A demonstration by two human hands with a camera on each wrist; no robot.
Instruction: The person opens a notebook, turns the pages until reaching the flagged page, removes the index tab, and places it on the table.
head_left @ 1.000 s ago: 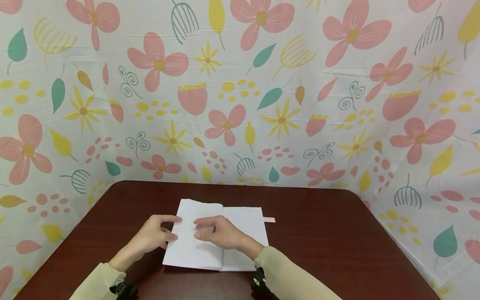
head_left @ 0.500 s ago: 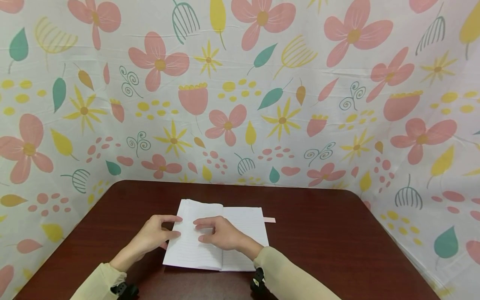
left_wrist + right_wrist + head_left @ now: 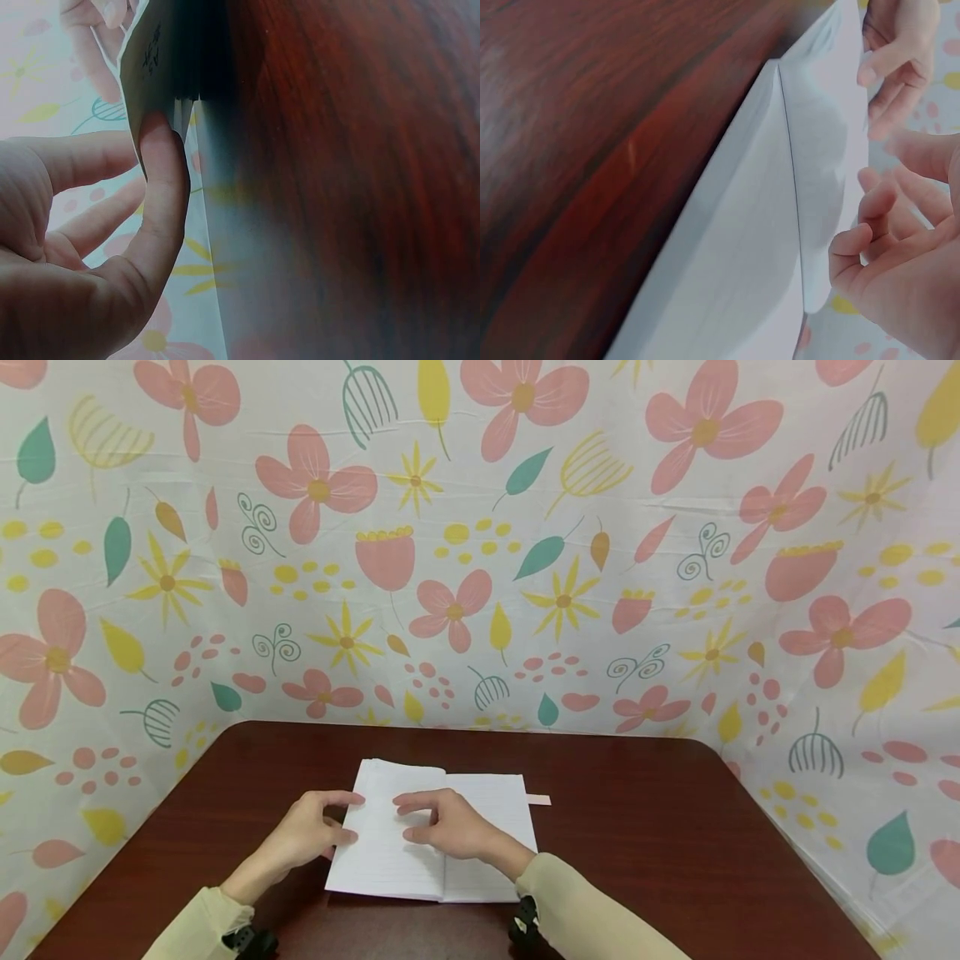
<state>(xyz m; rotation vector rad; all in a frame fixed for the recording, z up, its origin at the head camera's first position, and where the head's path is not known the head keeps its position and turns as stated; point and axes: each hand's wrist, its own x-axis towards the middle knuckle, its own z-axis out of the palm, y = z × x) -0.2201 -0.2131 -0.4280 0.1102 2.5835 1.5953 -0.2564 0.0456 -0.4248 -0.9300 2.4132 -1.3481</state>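
An open lined notebook (image 3: 483, 827) lies flat on the dark red-brown table (image 3: 675, 827). My left hand (image 3: 343, 818) is at the notebook's left edge, pinching the left pages between forefinger on top and thumb at the edge. In the left wrist view the thumb (image 3: 161, 187) presses against the page edges of the notebook (image 3: 150, 60). My right hand (image 3: 405, 820) rests on the left page near the spine with loosely bent fingers that hold nothing. The right wrist view shows the notebook pages (image 3: 750, 247), the right hand's fingers (image 3: 870, 247) just above them, and the left hand (image 3: 896, 45) beyond.
A small pink tab (image 3: 537, 799) sticks out past the notebook's right edge. A floral cloth backdrop (image 3: 480, 568) closes in the table at the back and both sides. Bare tabletop stretches to the right and behind the notebook.
My right hand has slid slightly to the right across the left page. The left hand and the notebook stay as they were.
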